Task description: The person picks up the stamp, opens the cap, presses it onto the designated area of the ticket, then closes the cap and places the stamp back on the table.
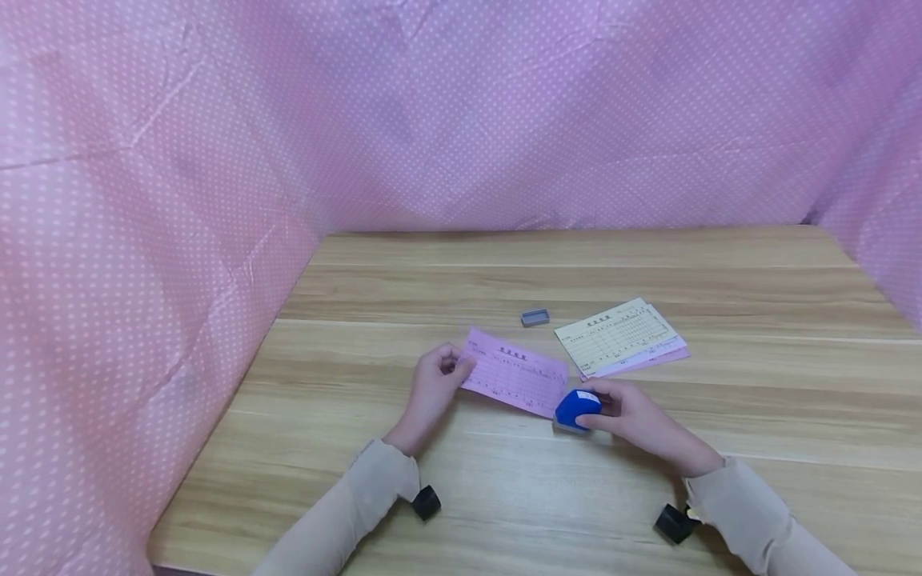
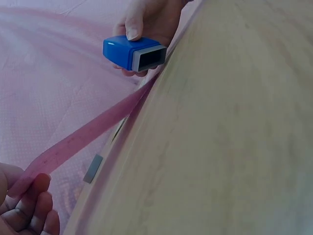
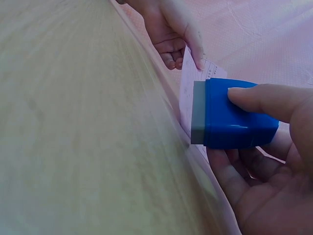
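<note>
Between the thumb and fingers of my left hand [image 1: 432,392] a pink printed slip [image 1: 513,372] is pinched by its left end. The left wrist view shows the slip [image 2: 85,134] edge-on, its held end raised off the wooden table. My right hand [image 1: 637,418] grips a blue stamp [image 1: 579,406] with a grey base, by the slip's lower right corner. In the left wrist view the stamp's base shows a dark recess. From the right wrist, the thumb lies on one side of the stamp [image 3: 242,115] and fingers on the other; whether it touches the slip I cannot tell.
A small grey stamp cap [image 1: 535,318] lies on the wooden table [image 1: 403,280] beyond the pink slip. To its right is a fanned stack of printed slips [image 1: 615,336], pale yellow on top. Pink dotted cloth [image 1: 461,120] hangs behind and at the sides.
</note>
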`<state>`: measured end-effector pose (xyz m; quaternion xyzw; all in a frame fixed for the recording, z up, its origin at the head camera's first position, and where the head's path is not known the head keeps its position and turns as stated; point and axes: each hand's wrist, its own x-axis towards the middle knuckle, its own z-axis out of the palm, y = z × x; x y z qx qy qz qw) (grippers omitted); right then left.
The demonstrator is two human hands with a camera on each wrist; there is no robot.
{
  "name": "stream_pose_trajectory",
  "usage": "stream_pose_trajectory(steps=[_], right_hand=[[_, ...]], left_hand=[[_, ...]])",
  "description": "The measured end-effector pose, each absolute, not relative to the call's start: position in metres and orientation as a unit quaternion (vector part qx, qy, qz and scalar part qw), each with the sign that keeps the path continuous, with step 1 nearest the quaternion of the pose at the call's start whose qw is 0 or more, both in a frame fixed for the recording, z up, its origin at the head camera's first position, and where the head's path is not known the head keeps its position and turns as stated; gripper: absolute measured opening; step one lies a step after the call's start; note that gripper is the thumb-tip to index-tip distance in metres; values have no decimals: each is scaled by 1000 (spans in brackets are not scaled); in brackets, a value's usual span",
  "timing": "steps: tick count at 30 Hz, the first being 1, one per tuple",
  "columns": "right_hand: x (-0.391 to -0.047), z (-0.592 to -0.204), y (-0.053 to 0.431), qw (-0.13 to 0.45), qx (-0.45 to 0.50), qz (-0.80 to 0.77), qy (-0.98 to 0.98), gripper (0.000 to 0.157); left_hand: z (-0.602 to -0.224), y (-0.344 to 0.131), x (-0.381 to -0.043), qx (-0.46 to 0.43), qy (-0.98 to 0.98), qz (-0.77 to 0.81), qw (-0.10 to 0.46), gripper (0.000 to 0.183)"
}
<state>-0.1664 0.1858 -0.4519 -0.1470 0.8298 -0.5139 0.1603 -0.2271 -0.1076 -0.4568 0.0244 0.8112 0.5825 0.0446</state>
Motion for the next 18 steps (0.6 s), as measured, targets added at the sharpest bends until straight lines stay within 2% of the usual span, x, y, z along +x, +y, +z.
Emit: stream_pose_trajectory(steps=[13, 18], right_hand=[[-167, -453, 186, 161, -151, -522, 824, 44], [-167, -453, 186, 158, -159, -521, 823, 40]], left_hand=[[-457, -105, -224, 28, 832, 550, 66, 7], [-458, -103, -225, 22, 839, 539, 68, 22]])
